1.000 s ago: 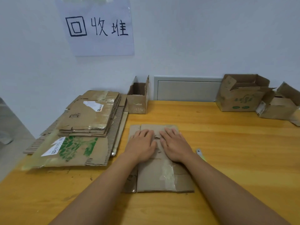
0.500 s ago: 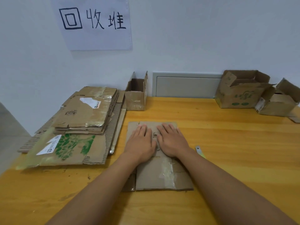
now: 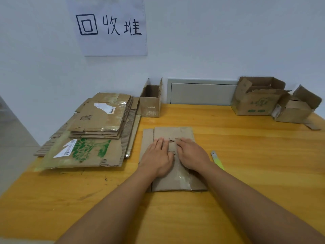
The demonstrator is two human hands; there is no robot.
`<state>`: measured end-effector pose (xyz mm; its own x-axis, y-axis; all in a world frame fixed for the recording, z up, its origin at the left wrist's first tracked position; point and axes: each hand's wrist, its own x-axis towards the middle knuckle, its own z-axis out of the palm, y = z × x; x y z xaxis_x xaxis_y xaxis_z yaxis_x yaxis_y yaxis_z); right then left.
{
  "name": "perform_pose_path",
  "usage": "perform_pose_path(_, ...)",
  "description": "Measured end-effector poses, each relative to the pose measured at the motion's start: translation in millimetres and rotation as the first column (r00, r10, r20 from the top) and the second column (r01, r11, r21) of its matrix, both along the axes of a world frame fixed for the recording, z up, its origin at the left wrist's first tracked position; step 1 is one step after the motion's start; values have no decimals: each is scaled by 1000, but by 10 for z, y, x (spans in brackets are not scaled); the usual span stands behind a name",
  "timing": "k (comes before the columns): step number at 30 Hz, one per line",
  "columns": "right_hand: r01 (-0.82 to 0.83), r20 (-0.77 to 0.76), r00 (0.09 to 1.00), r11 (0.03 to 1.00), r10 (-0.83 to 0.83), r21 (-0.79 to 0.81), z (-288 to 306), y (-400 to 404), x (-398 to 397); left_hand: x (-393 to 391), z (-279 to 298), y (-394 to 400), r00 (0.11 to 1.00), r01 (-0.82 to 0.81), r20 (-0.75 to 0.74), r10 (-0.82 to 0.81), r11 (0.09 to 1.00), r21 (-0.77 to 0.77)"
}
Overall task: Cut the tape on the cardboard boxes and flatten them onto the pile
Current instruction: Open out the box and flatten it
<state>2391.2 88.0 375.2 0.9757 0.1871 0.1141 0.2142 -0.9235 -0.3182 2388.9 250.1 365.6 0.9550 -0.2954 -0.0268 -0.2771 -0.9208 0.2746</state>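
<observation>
Cardboard under both palms. Head view, the only one: the flattened box (image 3: 173, 161) lies in the centre of the frame on the yellow wooden table (image 3: 246, 173), long side running away from me. My left hand (image 3: 158, 160) and right hand (image 3: 192, 156) rest on its middle, side by side and nearly touching, both spread flat with fingers extended toward the far edge, gripping nothing. Clear tape (image 3: 182, 175) shows on the near half, just below my right wrist.

Step in hand, as I judge it: pressing the box flat before it goes on the pile. To do it well, keep weight through the heels of both palms, then sweep outward along the creases so the folds stay down and no flap springs back. A small flap between my fingertips looks slightly raised; it probably needs a firm press.

Pile (image 3: 95, 131) sits at centre left, just beside the flattened box, its right edge close to the box's left edge. Next move likely calls for sliding fingers under the left edge and lifting the sheet across.

Cutter (image 3: 217, 159) lies on the table just right of my right wrist, not touched. Three uncut boxes wait along the far edge: one small box (image 3: 150, 103) at upper centre, two open boxes (image 3: 274, 103) at upper right.
</observation>
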Motion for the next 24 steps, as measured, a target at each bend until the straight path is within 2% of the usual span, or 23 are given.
perform_pose_path(3,7,-71,997,997,-12,-76,-98,20,-227,-30,22,-1,1000,-5,10,5,1000,-9)
perform_pose_path(9,46,-79,996,996,-52,-71,-110,37,-271,-241,103,9,984,-10,177,18,999,-44)
perform_pose_path(14,66,18,998,997,-65,-40,-126,36,-303,-501,5,73,998,-55,11,54,998,44)
perform_pose_path(17,90,171,982,994,-79,-58,-91,54,-378,-516,7,62,997,-74,7,73,996,44)
perform_pose_path(18,83,175,982,994,-70,-72,-74,50,-401,-513,7,49,997,-75,11,74,996,45)
perform_pose_path(19,64,138,989,994,-51,-91,-60,44,-418,-515,4,43,997,-74,8,74,996,45)
perform_pose_path(22,-4,-111,994,992,-11,-130,-65,31,-489,-523,-4,70,998,-66,-12,67,997,49)
perform_pose_path(24,-9,-168,986,994,-9,-106,-104,23,-571,-517,4,83,998,-61,-19,62,997,46)
